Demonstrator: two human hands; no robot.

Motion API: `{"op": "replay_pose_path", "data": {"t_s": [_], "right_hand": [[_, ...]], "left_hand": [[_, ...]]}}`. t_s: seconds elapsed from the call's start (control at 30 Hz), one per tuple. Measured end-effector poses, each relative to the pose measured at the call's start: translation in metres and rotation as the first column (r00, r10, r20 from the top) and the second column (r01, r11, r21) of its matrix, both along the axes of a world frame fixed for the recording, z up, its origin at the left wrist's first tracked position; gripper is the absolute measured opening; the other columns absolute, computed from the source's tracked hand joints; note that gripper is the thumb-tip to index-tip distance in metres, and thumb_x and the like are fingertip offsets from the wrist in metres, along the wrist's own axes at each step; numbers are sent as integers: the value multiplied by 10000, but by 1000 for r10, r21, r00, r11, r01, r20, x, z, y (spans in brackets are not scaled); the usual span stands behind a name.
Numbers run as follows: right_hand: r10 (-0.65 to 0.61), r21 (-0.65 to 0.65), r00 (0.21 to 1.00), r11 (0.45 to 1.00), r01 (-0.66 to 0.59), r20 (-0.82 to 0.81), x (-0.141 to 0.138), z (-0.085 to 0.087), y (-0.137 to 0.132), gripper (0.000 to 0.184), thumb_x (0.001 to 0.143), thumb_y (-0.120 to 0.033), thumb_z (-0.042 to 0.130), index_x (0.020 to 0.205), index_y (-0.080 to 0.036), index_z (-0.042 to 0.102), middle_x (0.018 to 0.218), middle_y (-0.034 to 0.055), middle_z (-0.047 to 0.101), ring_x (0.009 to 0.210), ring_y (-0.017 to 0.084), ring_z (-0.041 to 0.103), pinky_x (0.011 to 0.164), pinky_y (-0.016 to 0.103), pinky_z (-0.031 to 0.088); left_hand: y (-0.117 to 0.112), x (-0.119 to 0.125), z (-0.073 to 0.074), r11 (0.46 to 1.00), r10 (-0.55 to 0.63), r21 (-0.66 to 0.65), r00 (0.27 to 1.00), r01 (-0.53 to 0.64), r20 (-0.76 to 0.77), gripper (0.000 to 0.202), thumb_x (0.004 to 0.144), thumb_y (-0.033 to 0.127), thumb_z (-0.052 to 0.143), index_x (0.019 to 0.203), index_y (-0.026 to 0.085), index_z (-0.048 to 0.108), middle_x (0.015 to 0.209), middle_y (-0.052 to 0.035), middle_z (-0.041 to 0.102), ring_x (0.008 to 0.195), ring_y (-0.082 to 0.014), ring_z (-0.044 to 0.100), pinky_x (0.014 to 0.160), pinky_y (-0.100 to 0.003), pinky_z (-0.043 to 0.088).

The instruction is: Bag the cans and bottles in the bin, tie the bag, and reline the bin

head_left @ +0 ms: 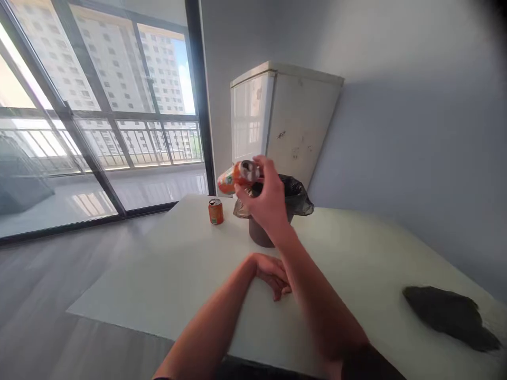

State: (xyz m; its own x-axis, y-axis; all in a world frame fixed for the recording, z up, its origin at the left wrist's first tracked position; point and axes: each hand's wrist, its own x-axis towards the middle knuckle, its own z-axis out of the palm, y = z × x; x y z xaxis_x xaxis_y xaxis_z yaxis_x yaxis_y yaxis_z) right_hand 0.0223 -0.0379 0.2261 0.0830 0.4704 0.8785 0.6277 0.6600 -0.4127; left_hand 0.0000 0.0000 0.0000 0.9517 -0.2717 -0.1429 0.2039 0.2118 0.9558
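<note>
My right hand [269, 195] is closed around an orange drink can [233, 178], raised above the table. The can is tipped on its side, its opened top turned towards me. Behind and below that hand stands a dark bin [259, 232] lined with a black plastic bag [299, 198], partly hidden by my hand and wrist. A second orange can [216, 212] stands upright on the table, left of the bin. My left hand [273, 274] rests on the tabletop with its fingers loosely bent and apart, holding nothing; my right forearm crosses just beside it.
The pale table [158, 285] has a dark cloth-like item [449, 316] lying at its right side. Behind the table stands a white refrigerator-like cabinet [301, 121] against the wall. Glass sliding doors [119, 132] are on the left, with a balcony beyond.
</note>
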Motion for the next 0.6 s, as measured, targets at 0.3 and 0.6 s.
{"op": "replay_pose_path", "data": {"t_s": [0.3, 0.6], "right_hand": [[-360, -273, 916, 876, 398, 178, 82, 12, 8, 524, 829, -232, 751, 1318, -221, 564, 1191, 127, 645, 1084, 316, 650, 979, 494, 551], [-297, -395, 894, 818, 419, 335, 93, 6, 12, 305, 879, -233, 703, 1181, -201, 671, 1177, 134, 683, 1061, 301, 668, 935, 414, 530]], "left_hand": [[0, -5, 20, 998, -61, -42, 987, 55, -148, 433, 789, 510, 860, 730, 100, 734, 740, -55, 654, 666, -206, 707, 705, -372, 636], [1, -2, 16, 998, -55, -51, 985, 47, -161, 401, 813, 497, 837, 767, 111, 736, 715, -38, 609, 630, -194, 677, 713, -401, 641]]}}
